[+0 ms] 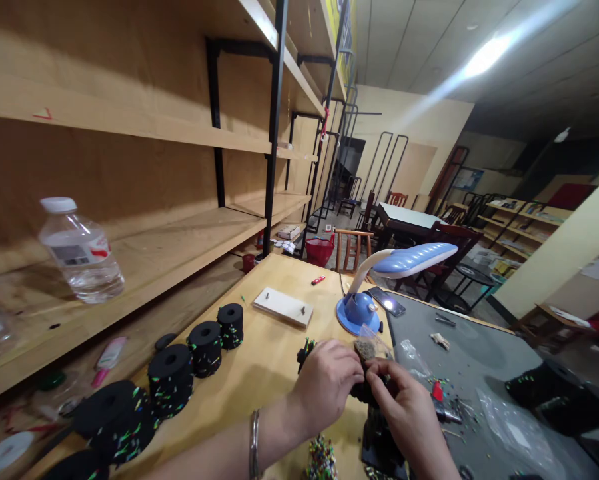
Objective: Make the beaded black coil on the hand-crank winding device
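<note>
My left hand (326,383) and my right hand (404,407) meet low in the middle of the view, over a wooden table (259,380). Both have their fingers pinched together on a small dark piece (364,390) held between them; I cannot make out what it is. A small clear plastic bag (372,343) with grainy contents sticks up just above my fingers. A metal bangle (254,443) circles my left wrist. A pile of tiny coloured bits (322,460) lies on the table below my hands.
Several black foam rolls (172,377) stand in a row at left. A blue desk lamp (379,280), a phone (389,301) and a white block (283,307) lie beyond. A water bottle (79,250) stands on the wooden shelf (179,247). A grey mat (479,373) covers the right side.
</note>
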`<state>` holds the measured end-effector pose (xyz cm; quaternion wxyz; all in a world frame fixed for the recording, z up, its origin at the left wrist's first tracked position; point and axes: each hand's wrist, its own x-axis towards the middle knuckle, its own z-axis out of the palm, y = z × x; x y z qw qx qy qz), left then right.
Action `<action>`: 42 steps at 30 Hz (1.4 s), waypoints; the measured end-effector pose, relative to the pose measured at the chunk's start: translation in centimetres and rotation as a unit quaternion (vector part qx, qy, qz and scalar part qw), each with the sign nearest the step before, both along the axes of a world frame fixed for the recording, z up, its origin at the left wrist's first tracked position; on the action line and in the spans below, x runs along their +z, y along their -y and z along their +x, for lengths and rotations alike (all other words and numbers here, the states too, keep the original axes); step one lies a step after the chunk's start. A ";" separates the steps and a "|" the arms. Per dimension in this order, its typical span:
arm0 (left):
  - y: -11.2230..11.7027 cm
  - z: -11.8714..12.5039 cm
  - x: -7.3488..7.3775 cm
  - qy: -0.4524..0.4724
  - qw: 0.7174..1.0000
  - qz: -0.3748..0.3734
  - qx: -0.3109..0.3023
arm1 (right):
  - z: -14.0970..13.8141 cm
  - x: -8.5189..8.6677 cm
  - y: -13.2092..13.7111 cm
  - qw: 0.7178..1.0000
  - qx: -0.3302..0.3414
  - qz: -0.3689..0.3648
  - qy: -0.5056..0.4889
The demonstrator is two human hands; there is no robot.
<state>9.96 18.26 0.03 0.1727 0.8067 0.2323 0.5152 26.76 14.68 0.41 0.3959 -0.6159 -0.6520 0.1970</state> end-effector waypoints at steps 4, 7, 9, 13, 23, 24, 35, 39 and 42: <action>0.1 0.0 -0.1 0.000 1.000 -0.007 -0.001 | -0.1 0.0 0.1 1.000 -0.001 0.005 0.026; 0.1 0.1 -0.1 0.000 1.000 -0.010 -0.004 | -0.1 0.0 0.1 0.999 -0.002 0.011 0.040; 0.1 0.1 0.0 -0.002 1.000 -0.009 -0.002 | -0.2 0.1 0.2 0.999 -0.002 0.021 0.047; 0.0 0.0 0.2 -0.003 1.000 -0.010 0.000 | -0.4 0.5 0.3 0.998 -0.002 0.026 0.054; 0.2 0.3 0.1 0.003 0.999 -0.037 0.013 | 0.5 -0.5 0.0 0.999 0.022 -0.013 -0.023; 0.2 0.4 0.1 0.004 0.999 -0.043 0.016 | 0.5 -0.7 0.1 0.998 0.018 -0.026 -0.053; 0.9 1.4 0.5 -0.035 0.997 0.021 0.062 | -0.1 -0.5 0.7 0.996 0.017 0.044 -0.069; 1.3 1.2 0.4 -0.075 0.988 0.114 0.070 | 0.1 -0.9 0.6 0.995 0.020 0.032 -0.088; 1.5 1.0 0.2 -0.080 0.979 0.171 0.072 | 0.1 -1.2 0.5 0.995 0.018 0.013 -0.100</action>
